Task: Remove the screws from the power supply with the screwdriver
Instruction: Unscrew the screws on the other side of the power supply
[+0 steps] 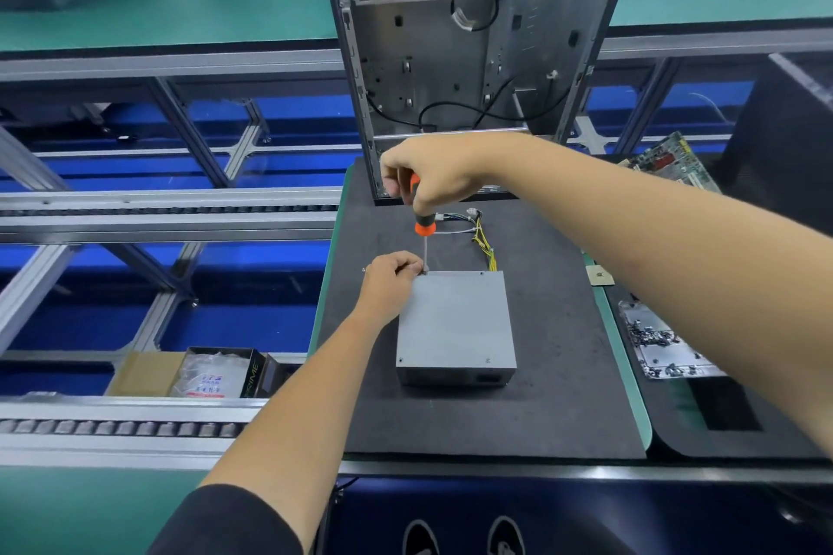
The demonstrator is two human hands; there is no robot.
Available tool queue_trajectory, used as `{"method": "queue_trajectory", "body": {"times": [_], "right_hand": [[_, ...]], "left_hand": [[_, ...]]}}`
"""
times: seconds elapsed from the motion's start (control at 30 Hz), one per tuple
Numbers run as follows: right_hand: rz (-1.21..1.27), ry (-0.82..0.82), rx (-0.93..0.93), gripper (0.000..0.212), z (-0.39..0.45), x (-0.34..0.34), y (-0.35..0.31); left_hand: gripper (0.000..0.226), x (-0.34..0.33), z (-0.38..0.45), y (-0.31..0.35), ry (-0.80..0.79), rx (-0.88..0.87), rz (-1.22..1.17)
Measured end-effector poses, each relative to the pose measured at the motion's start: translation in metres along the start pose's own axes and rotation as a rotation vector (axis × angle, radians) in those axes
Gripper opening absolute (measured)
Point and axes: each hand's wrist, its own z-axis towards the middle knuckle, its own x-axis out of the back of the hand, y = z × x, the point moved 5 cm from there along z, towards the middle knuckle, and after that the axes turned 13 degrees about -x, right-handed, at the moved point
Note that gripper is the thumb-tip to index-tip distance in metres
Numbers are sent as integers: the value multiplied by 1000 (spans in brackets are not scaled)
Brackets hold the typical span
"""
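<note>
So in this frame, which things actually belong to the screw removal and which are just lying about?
In the job:
power supply
screwdriver, tip at the far left corner screw
right hand gripping the handle
left hand pinching at the shaft tip

Lying about:
empty computer case
circuit board
tray of loose screws
cardboard box

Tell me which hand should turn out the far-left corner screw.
Right. The right hand already grips the screwdriver, tip at that corner of the power supply; the left hand only steadies the shaft.

Head-worn view, forward and down, close over the black mat point(563, 397)
</note>
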Motion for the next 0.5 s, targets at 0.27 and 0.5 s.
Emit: {"method": "queue_trajectory", "body": {"times": [0.27,0.5], "right_hand": [[-277,181,-67,13,10,4,8],[42,101,37,8,2,1,5]], "left_hand": [[25,-1,0,0,7,-7,14],[27,-1,0,2,9,-18,3]]}}
